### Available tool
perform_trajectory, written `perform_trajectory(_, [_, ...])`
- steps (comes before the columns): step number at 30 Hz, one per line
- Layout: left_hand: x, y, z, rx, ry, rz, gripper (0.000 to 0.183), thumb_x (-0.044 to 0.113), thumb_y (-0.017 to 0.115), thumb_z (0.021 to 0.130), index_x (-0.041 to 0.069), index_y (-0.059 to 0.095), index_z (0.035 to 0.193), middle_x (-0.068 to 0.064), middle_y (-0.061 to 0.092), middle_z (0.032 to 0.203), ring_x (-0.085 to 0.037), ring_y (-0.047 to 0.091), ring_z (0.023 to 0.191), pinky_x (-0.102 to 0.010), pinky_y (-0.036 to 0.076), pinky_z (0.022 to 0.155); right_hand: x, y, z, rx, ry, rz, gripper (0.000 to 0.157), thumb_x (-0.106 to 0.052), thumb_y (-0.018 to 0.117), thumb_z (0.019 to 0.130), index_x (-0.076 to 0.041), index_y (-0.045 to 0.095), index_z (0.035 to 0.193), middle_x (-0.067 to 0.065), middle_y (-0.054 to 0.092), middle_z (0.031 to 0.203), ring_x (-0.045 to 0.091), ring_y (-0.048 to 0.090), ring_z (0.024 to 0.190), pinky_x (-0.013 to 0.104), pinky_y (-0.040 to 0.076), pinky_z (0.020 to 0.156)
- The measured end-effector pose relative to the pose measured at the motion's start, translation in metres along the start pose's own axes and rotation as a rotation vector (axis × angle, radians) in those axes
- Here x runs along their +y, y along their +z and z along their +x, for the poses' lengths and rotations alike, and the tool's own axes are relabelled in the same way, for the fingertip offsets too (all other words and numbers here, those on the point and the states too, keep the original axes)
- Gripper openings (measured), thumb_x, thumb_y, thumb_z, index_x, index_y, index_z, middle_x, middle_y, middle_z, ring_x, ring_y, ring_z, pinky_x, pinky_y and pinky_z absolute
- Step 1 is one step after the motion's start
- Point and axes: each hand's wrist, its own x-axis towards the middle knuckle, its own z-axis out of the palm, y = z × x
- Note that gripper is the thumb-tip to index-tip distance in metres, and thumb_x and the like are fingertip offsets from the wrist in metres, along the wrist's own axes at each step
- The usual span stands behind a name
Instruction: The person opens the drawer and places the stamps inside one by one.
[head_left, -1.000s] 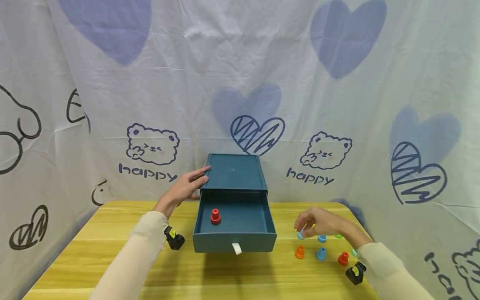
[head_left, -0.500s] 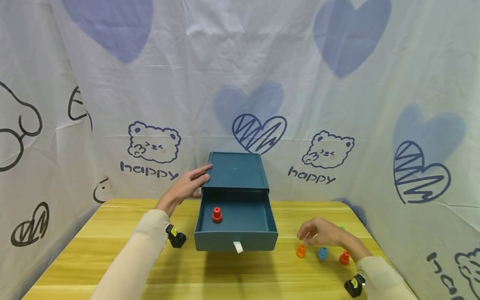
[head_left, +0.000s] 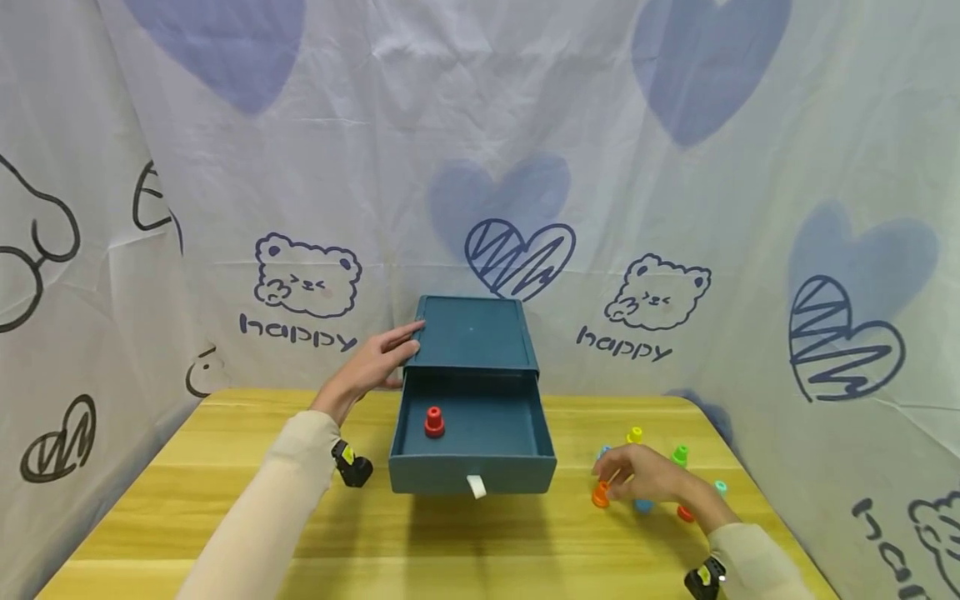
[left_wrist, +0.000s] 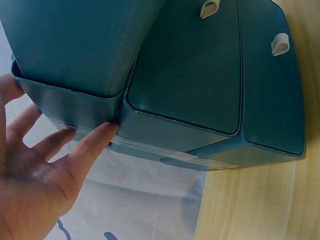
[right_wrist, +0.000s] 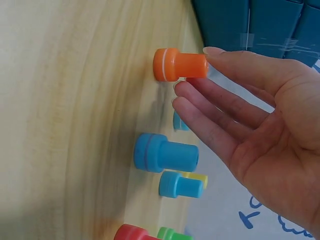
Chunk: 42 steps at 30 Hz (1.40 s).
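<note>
My left hand (head_left: 366, 368) rests against the left side of a dark teal drawer cabinet (head_left: 474, 333), with fingertips at its top edge. The top drawer (head_left: 472, 473) is pulled out, and a red peg-shaped piece (head_left: 434, 423) stands inside it, left of the middle. Over on the right, my right hand (head_left: 643, 473) is around an upright orange peg-shaped piece (right_wrist: 172, 65) whose wide base is on the table. In the right wrist view, the thumb tip meets the stem's end. The other fingers extend loosely along its far side; whether they press it is unclear.
Beside the orange piece stand a blue piece (right_wrist: 167, 154), a smaller-looking blue one (right_wrist: 180, 185) and a red one (right_wrist: 132, 232). Yellow (head_left: 634, 435), green (head_left: 679, 455) and mint (head_left: 721, 487) pieces stand farther back and right. A white pull tab (head_left: 476, 487) hangs on the drawer front.
My right hand has come down and forward from above the back row to the orange piece, uncovering yellow and green pieces. My left hand stays on the cabinet. The head view tilts slightly.
</note>
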Motion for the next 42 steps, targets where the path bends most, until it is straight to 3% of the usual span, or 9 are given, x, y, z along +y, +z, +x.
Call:
perform_trajectory(19, [0.007,-0.001,0.0,-0.01,0.007,-0.004,0.059,0.036,0.047,0.11,0.022,0.028,0.165,-0.018,0.019,0.173,-0.047,0.028,0.155,-0.065,0.046,0.108,0.007,0.008,0.0,0.067,0.011,-0.081,0.02,-0.002,0.08,0.085,-0.002,0.076,0.105,0.005,0.076,0.1,0.011,0.07,0.086,0.02,0.058,0.075])
perform_trajectory(42, [0.002,-0.001,-0.001,-0.013,0.001,-0.005,0.06,0.038,0.047,0.11,0.023,0.028,0.165,-0.018,0.019,0.173,-0.047,0.026,0.156,-0.065,0.045,0.109,0.007,0.016,0.004,0.086,-0.075,-0.111,0.015,-0.007,0.076,0.091,-0.001,0.074,0.105,0.004,0.076,0.096,0.003,0.066,0.086,0.024,0.058,0.078])
